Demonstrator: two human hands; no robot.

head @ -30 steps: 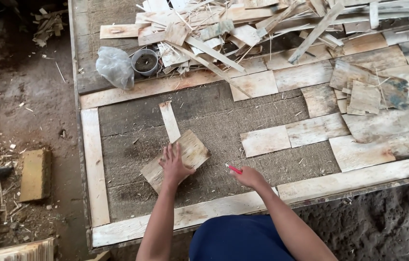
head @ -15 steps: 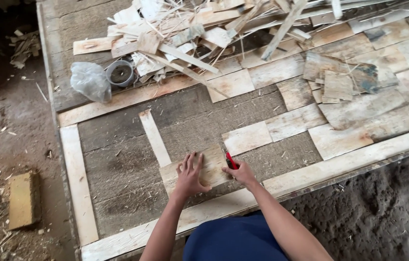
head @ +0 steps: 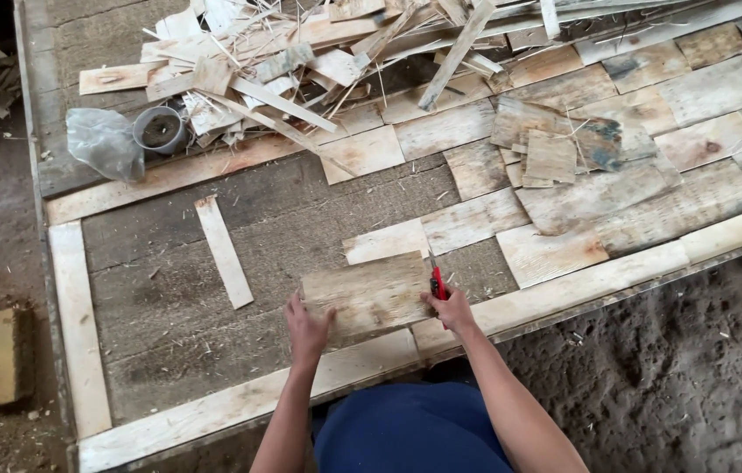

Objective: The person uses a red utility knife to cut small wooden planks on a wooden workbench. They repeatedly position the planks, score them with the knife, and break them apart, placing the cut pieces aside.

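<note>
The left hand (head: 308,321) lies flat, fingers spread, on the near left corner of a wood piece (head: 367,293). The right hand (head: 452,308) has its fingers curled around a red-handled knife (head: 437,282) at the piece's right edge. Beyond the fingertips lie pale boards (head: 441,229), a loose slat (head: 224,251), then a scrap pile (head: 301,52)

We see no labels, signs or screens. Only pkg-like items: a crumpled clear plastic bag (head: 105,142) at the board's far left, w/ a small round grey tin (head: 160,129) touching its right side, just beside the heap of wood scraps (head: 301,52).
</note>
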